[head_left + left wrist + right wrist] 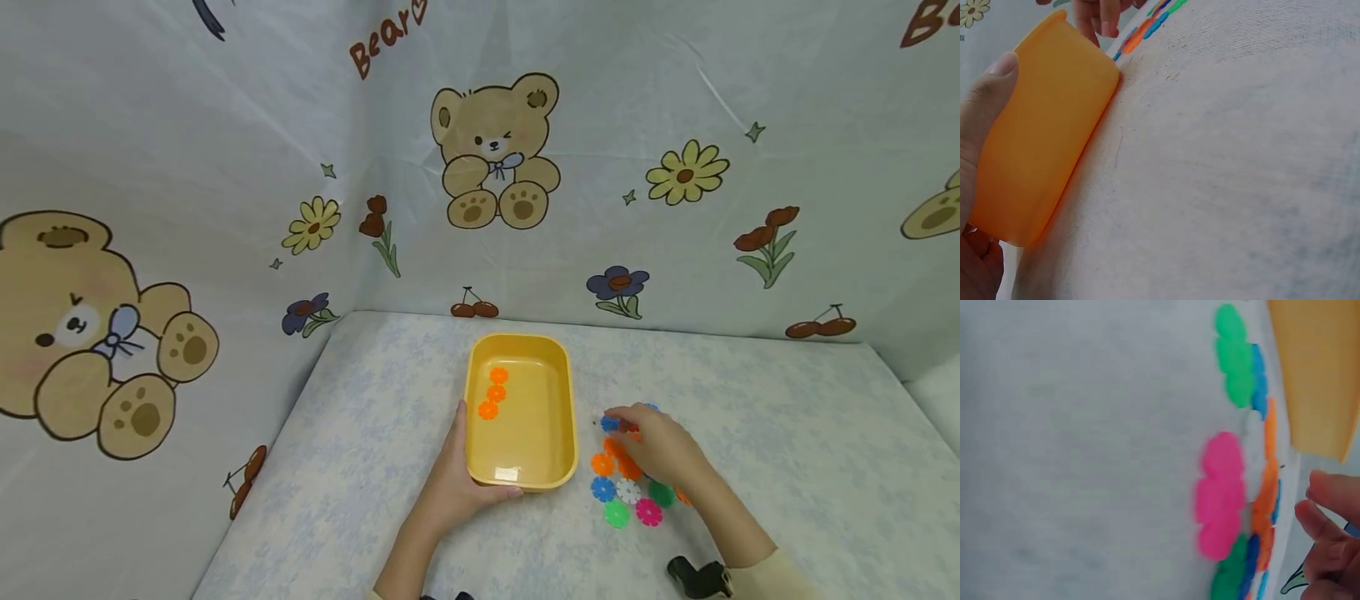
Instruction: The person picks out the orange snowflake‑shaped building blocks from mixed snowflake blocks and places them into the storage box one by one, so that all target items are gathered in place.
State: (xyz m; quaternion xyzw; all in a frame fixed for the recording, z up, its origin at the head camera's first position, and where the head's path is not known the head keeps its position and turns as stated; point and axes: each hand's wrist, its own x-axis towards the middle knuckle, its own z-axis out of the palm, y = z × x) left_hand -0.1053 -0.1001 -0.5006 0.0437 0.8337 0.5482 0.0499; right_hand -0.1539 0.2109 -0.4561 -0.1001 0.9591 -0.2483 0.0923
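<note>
A yellow plastic tray (525,454) stands on the table, with three orange flower-shaped discs (497,393) lying along its left side. My left hand (459,487) grips the tray at its near left corner, thumb along the near rim and fingers at the left wall. To the right of the tray lies a loose group of flower-shaped discs: orange (602,464), blue (603,489), white (628,492), green (617,514) and pink (649,512). Above the far part of this group is my right hand (663,446); its thumb and forefinger (1335,494) are apart, with nothing seen between them.
A pale mottled cloth covers the table (360,500). Behind and to the left hangs a white curtain (600,100) printed with bears and flowers. A black object (697,577) sits by the right wrist.
</note>
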